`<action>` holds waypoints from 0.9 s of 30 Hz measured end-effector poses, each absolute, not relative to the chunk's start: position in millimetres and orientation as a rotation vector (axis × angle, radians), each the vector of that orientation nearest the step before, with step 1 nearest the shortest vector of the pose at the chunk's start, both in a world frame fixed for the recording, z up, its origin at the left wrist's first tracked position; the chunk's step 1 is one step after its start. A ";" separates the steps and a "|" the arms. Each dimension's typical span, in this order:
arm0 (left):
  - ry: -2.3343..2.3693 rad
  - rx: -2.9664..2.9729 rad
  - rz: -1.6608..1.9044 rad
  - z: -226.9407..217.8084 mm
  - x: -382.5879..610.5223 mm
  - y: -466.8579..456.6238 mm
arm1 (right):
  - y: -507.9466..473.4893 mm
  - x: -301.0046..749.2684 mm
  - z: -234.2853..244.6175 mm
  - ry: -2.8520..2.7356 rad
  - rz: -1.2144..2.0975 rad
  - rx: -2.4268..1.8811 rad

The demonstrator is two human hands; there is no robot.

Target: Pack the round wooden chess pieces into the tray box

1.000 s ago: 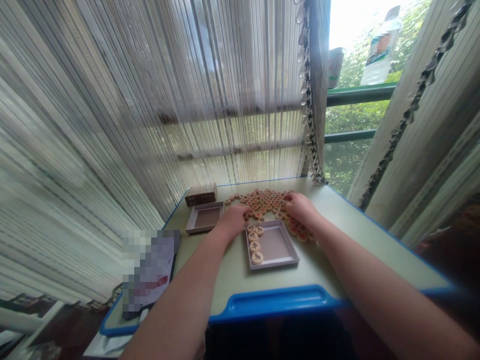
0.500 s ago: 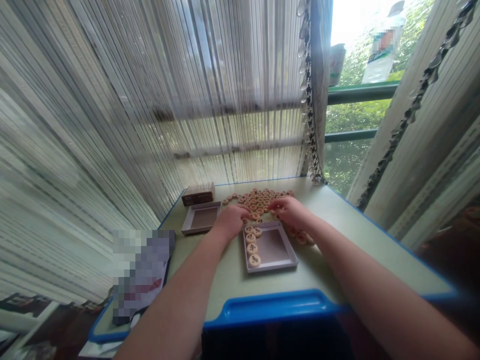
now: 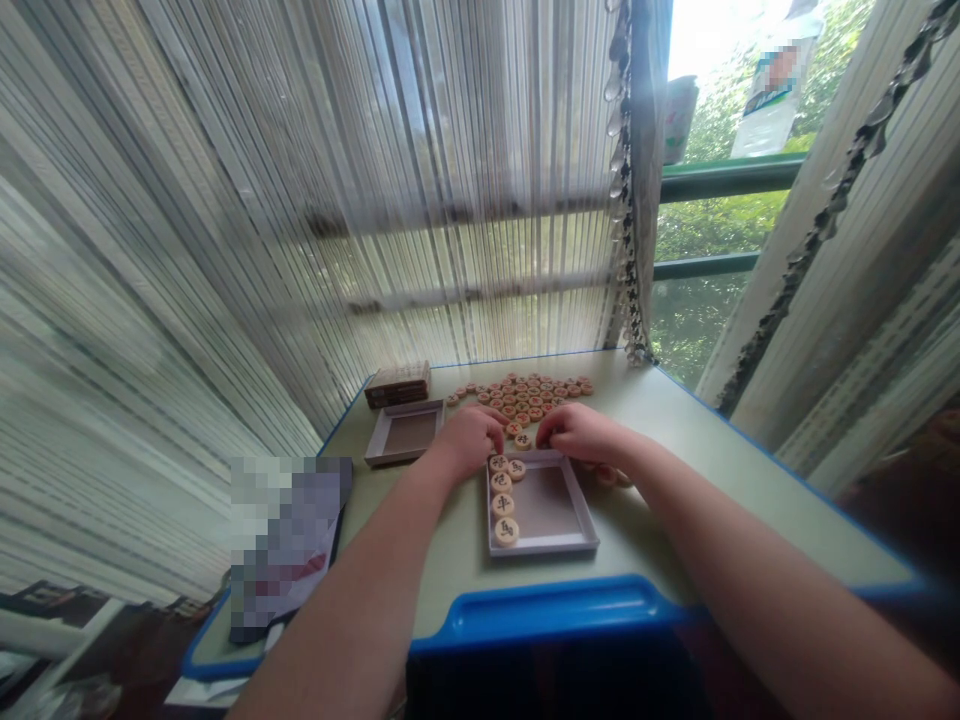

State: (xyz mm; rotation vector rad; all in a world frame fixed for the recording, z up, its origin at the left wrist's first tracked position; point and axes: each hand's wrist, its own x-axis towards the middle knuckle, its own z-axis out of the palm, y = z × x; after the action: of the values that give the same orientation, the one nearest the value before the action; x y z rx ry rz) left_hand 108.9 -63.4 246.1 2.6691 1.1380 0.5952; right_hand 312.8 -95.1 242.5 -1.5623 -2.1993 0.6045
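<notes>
A shallow white-walled box (image 3: 592, 520) lies in front of me. Several round wooden Chinese chess pieces with dark characters stand in a column along its left wall, and a second-column chess piece (image 3: 516, 469) lies beside the top one. My left hand (image 3: 471, 437) is at the box's far left corner, its fingers curled downward; whatever they grip is hidden. Just beyond the far right part of the box, my right hand (image 3: 576, 432) has its fingertips drawn together, and their contents cannot be made out. Between the hands lies a loose black-marked chess piece (image 3: 523, 441), with a red-marked piece (image 3: 514, 429) behind it.
A spread of chess pieces (image 3: 534, 398) covers the table's far middle. More pieces (image 3: 607, 475) lie partly under my right forearm. At left are another open box part (image 3: 381, 432), a brown box (image 3: 397, 384) and a partly blurred flat item (image 3: 300, 545). String curtains hang behind the blue-edged table (image 3: 750, 500).
My right hand has come slightly nearer to the box, uncovering pieces in the spread. My left hand has shifted a little toward the box's far left corner. The view has moved slightly.
</notes>
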 end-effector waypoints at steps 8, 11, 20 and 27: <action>1.204 2.662 0.727 242.3 107.3 -58.8 | -91.9 314.7 241.8 -2.152 0.294 -1.589; 1.348 2.695 0.679 242.5 104.4 -58.9 | -90.0 320.0 242.0 -2.107 0.198 -1.734; 1.415 2.747 0.511 249.3 104.6 -66.5 | -92.1 322.9 244.8 -2.081 0.433 -1.768; 1.482 2.782 0.606 248.4 104.7 -65.0 | -89.3 329.6 240.3 -2.106 0.525 -1.761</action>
State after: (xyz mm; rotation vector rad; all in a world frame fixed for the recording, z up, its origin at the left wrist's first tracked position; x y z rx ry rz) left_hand 104.7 -65.0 248.4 2.7823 1.4816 0.6058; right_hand 329.6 -89.3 240.3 -1.7608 -2.1061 0.5254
